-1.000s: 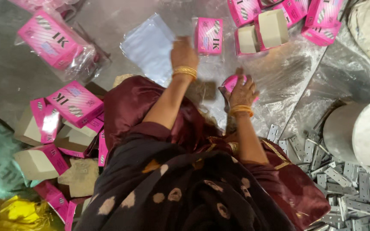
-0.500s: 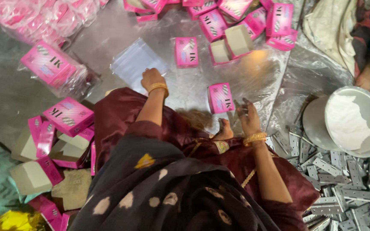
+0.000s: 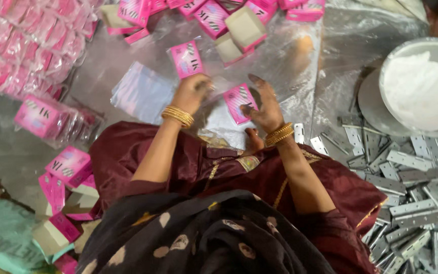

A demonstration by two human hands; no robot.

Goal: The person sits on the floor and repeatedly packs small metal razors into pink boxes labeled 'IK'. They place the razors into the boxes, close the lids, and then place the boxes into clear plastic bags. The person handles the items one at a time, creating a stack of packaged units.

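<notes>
Right hand: my right hand [image 3: 265, 109] lies at about 1 o'clock from my lap, its fingers [image 3: 257, 82] spread and laid over the edge of a small flat pink cardboard box [image 3: 240, 102]; thumb and fingers seem to pinch it, loosely.
Left hand: my left hand [image 3: 192, 92] sits just at 9 o'clock of that box, fingers curled in; I cannot tell what they have hold of, since the hand is blurred.
Pink box: it rests tilted on the clear crinkled plastic sheet [image 3: 290, 56] spread on the floor, between my two hands.
Second box: another pink carton [image 3: 186, 58] lies at 12 o'clock of my left hand, just beyond it.
Clear pouches: a stack of small transparent bags [image 3: 140, 92] at 9 o'clock of my left hand.
Wrapped packs: bundles of pink boxes in clear film [image 3: 46, 117] at 9 to 10 o'clock.
Bowl: a round metal bowl of white powder [image 3: 422, 89] at 2 o'clock.
Hinges: a heap of flat grey metal hinges [image 3: 411, 187] at 3 to 4 o'clock, well apart from my hands.
</notes>
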